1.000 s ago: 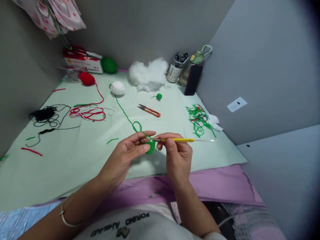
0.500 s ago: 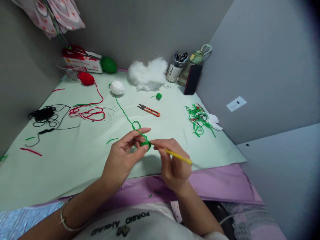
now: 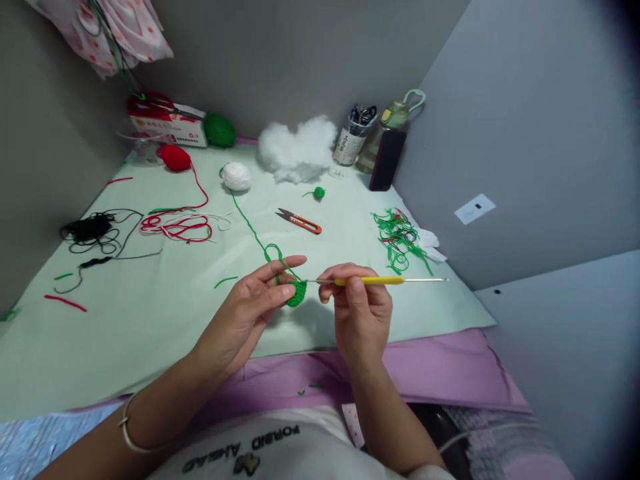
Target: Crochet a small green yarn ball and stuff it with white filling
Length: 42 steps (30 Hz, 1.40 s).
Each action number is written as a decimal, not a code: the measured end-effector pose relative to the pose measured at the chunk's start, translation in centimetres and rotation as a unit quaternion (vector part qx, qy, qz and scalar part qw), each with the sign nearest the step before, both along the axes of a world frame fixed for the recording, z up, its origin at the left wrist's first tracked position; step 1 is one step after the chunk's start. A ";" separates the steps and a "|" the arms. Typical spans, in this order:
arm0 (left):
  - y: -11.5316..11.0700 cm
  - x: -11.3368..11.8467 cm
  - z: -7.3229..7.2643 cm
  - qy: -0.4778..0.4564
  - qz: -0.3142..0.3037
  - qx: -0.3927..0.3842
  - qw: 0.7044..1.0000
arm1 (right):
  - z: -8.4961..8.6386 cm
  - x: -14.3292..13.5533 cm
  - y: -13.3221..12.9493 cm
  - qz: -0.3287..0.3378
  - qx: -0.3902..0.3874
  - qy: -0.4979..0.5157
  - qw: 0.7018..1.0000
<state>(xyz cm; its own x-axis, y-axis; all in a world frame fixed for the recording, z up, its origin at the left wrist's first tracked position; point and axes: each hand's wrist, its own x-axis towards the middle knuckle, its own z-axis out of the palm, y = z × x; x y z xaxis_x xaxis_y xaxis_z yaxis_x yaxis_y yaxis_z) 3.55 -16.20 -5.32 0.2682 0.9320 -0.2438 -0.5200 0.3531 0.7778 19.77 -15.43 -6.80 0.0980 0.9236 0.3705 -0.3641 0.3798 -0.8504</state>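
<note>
Between the thumb and fingers of my left hand [image 3: 253, 303] is a small green crochet piece [image 3: 297, 293]. Green yarn [image 3: 250, 223] runs from the piece over my raised left index finger, with a loose loop, back toward the white yarn ball [image 3: 236, 176]. My right hand [image 3: 360, 307] grips a crochet hook [image 3: 380, 281] by its yellow handle, held nearly level. Its thin metal tip meets the top edge of the green piece. The hook's other metal end points to the right.
Orange thread snips [image 3: 300, 221] and a small green ball [image 3: 319, 193] lie ahead of my hands. White stuffing [image 3: 297, 150], a pen cup [image 3: 349, 143] and a phone [image 3: 388, 160] stand at the back. Green yarn scraps [image 3: 397, 240] lie right; red yarn [image 3: 177, 227] and black yarn [image 3: 90, 229] lie left.
My right hand has moved slightly right and turned the crochet hook from a slant to nearly level. The green piece now shows more below my left thumb.
</note>
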 end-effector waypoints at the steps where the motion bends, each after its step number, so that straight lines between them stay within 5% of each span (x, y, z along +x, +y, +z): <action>1: 0.0 0.0 0.0 0.006 0.001 0.004 1.000 | -0.1 -0.1 0.0 -0.002 -0.002 0.008 1.000; 10: -0.1 0.4 -0.2 0.020 0.002 0.021 1.000 | 0.1 -0.1 -0.2 -0.035 0.042 -0.148 0.987; 17: -0.2 -0.1 0.0 0.050 -0.001 0.025 0.998 | -0.1 -0.1 0.0 0.013 -0.019 -0.037 0.999; 22: -0.3 -0.1 -0.3 0.089 0.034 0.058 0.994 | 0.2 0.0 -0.5 -0.027 0.022 -0.121 0.992; 24: -0.4 0.1 -0.5 0.119 0.066 0.075 0.988 | 0.0 0.0 -0.9 -0.070 0.103 -0.226 0.966; 26: -0.6 0.4 -0.6 0.119 0.083 0.079 0.986 | -0.4 -0.1 -1.2 -0.120 0.206 -0.350 0.906; 29: -0.5 0.5 -0.6 0.029 0.034 0.016 0.999 | -1.0 -0.2 -1.3 -0.177 0.279 -0.442 0.834; 32: -0.1 0.2 -0.4 -0.037 -0.019 -0.055 0.998 | -0.9 -0.1 -0.9 -0.161 0.195 -0.323 0.912; 35: 0.0 0.0 -0.1 -0.022 0.014 -0.034 0.999 | -0.4 0.0 -0.2 -0.085 0.064 -0.140 0.984; 38: -0.1 0.1 0.2 0.004 0.021 0.003 1.000 | 0.1 -0.2 0.2 -0.032 0.023 -0.122 0.992; 42: -0.3 0.5 0.1 0.046 0.038 0.035 0.998 | -0.3 -0.4 -0.2 -0.075 0.075 -0.203 0.973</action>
